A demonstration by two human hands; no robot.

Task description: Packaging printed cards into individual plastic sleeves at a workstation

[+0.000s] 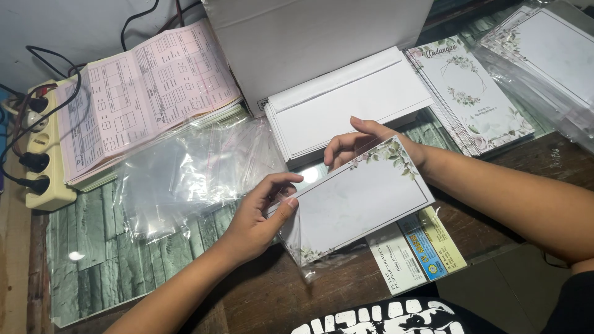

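floral-bordered card (362,198) half inside its clear sleeve (303,250), held above the wooden desk (260,297).

our left hand (257,219) pinches the sleeve's end between thumb and fingers, while our right hand (359,145) grips the card's far edge with curled fingers; to do this well we'd keep the card square and the sleeve mouth flat. just behind lie white envelopes (346,102), loose plastic sleeves (185,173) to the left, and more floral cards (473,93) to the right.

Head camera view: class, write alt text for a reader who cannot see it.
Two hands, left hand and right hand, hold a floral-bordered card in a clear plastic sleeve over a desk. Nearby lie white envelopes and loose plastic bags.
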